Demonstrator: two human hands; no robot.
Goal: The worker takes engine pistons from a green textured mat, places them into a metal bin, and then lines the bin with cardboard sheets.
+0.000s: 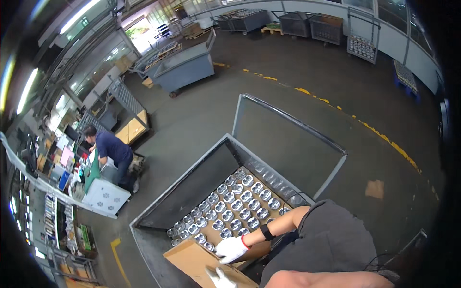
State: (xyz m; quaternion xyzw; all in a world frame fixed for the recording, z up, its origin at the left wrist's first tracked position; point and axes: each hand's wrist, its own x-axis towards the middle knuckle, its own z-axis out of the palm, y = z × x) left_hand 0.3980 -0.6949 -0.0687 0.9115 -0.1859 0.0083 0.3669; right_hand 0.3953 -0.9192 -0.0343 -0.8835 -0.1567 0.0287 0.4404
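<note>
Rows of shiny metal pistons (pixel 246 196) stand on a brown cardboard layer inside a deep grey metal bin (pixel 180 191). A tilted cardboard sheet (pixel 188 263) covers the near part of the bin. My right hand (pixel 232 249), in a white glove with a red cuff, is closed at the sheet's upper edge, close to the nearest pistons. Its arm wears a black wristband. At the lower picture edge, my left hand (pixel 223 279), also white-gloved, lies against the sheet's face with its visible fingers apart. The picture edge cuts off part of it.
A metal frame (pixel 295 122) rises beyond the bin's far side. At the left, a person (pixel 113 151) in dark blue leans over a cluttered workbench (pixel 105 194). Large grey wheeled bins (pixel 185 72) stand farther back. Flat cardboard (pixel 375 189) lies on the floor at right.
</note>
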